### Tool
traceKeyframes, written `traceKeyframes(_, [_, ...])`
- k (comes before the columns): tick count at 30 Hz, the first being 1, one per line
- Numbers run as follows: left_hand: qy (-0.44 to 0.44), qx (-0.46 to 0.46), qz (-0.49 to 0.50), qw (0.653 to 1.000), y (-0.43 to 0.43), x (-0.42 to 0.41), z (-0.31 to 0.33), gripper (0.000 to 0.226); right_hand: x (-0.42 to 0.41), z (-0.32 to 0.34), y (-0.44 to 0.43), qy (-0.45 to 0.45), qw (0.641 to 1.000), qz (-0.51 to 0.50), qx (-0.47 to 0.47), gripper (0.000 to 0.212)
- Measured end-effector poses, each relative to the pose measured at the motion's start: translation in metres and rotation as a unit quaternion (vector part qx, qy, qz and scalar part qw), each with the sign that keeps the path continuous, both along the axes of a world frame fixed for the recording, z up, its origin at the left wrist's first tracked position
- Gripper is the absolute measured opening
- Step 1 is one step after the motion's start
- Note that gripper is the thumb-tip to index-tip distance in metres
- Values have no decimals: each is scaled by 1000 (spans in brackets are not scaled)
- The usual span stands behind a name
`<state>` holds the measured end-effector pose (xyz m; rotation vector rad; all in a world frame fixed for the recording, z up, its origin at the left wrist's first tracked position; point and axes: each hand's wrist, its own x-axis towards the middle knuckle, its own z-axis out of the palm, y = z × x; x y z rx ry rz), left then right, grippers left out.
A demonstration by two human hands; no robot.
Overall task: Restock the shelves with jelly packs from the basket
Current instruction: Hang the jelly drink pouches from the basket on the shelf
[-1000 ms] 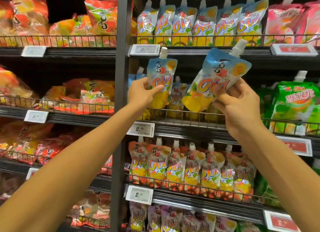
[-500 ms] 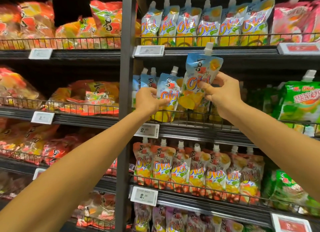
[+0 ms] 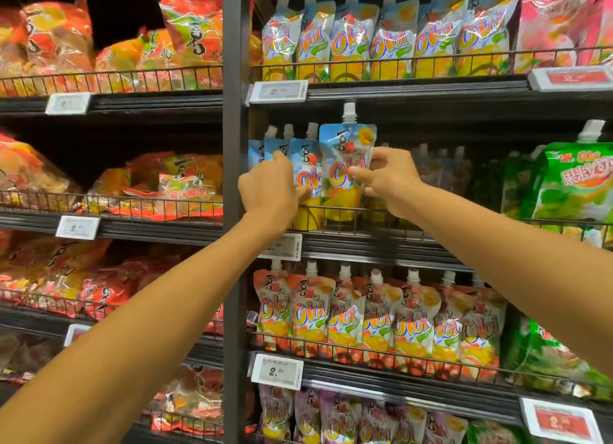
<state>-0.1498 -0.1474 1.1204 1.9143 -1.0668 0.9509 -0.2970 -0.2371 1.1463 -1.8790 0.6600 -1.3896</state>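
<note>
A blue and yellow jelly pack [image 3: 345,151] with a white spout stands upright just behind the wire rail of the middle shelf [image 3: 381,244]. My right hand [image 3: 388,181] pinches its right side between thumb and fingers. My left hand [image 3: 270,191] holds the neighbouring blue jelly pack [image 3: 303,164] at the left end of the same shelf, thumb on its front. More blue packs stand behind it to the left. No basket is in view.
A black upright post [image 3: 234,211] divides the shelving. Above hangs a full row of blue packs [image 3: 381,38], below a row of orange packs [image 3: 371,321]. Green pouches [image 3: 577,184] stand at the right, bagged jellies [image 3: 179,184] fill the left bays.
My right hand brought its jelly pack down and left, from tilted in the air to upright on the middle shelf beside the left pack. My left hand stayed on its pack.
</note>
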Motion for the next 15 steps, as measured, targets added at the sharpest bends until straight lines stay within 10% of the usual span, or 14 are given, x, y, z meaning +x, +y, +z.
traceKeyframes(15, [79, -40, -156, 984, 27, -33, -48, 5, 6, -11, -17, 148, 989, -32, 5, 34])
